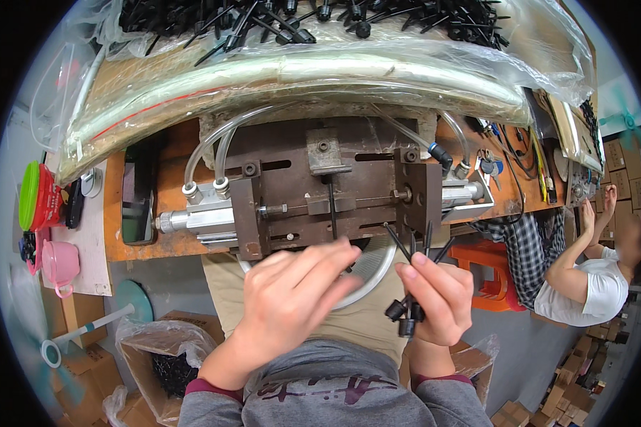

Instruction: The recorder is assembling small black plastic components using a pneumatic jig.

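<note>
Black rod (332,211) sits at brown fixture (278,142), long axis fore-aft, just ahead of left hand (292,295), the nearer one; blurred, can't tell if gripping. Right hand (440,300) pinches black stemmed parts (407,327).

Bright, fairly even light, your left hand (292,295) motion-blurred at the fingers (322,267), your right hand (440,299) crisper, glare on plastic sheeting (299,69) beyond your fingertips, edges far around them bowed, corners black.

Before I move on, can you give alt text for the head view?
A person's right hand holds several slim black parts with knobbed ends; the blurred left hand is near a brown metal fixture with clear tubes, on an orange wooden workbench.
</note>
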`<act>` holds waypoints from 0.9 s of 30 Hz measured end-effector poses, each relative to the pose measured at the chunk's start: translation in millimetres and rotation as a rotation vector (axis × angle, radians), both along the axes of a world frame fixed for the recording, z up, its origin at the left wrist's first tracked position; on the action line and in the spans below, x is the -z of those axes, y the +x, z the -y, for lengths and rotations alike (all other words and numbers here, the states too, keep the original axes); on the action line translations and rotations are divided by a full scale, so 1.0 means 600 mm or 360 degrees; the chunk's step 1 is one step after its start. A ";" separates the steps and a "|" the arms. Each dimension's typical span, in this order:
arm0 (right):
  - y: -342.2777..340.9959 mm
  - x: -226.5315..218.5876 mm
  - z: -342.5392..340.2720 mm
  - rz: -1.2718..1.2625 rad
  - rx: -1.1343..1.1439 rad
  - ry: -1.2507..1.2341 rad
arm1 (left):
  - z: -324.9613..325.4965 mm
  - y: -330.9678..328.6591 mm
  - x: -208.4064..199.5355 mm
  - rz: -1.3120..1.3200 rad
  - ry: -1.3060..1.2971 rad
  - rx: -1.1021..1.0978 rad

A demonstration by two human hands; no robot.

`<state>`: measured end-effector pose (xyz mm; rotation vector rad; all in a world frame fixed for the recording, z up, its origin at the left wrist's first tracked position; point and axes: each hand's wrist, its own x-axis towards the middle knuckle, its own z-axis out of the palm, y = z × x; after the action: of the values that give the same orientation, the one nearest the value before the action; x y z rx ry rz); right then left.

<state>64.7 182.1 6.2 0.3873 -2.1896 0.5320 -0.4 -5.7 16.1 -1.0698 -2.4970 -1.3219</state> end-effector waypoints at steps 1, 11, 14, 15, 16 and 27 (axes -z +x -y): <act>-0.001 0.000 0.001 0.0005 -0.0004 0.0052 | 0.003 0.006 -0.006 0.0190 0.0185 0.0100; -0.012 0.005 0.025 0.0021 -0.0121 0.0167 | 0.008 0.025 -0.022 0.0287 0.0456 0.0285; -0.014 0.004 0.025 -0.0025 -0.0094 0.0194 | 0.013 0.027 -0.018 0.0295 0.0512 0.0282; -0.016 0.006 0.022 -0.0068 -0.0078 0.0179 | 0.016 0.027 -0.019 0.0239 0.0483 0.0209; -0.018 0.010 0.017 -0.0112 -0.0062 0.0164 | 0.019 0.027 -0.021 0.0184 0.0454 0.0137; -0.004 0.011 0.006 -0.0054 0.0195 -0.0205 | -0.012 0.000 0.030 -0.0463 -0.0313 -0.0241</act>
<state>62.4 178.7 -0.2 0.1903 -2.1173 0.5907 -0.3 1.4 -1.8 -1.0021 -2.4641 -0.8280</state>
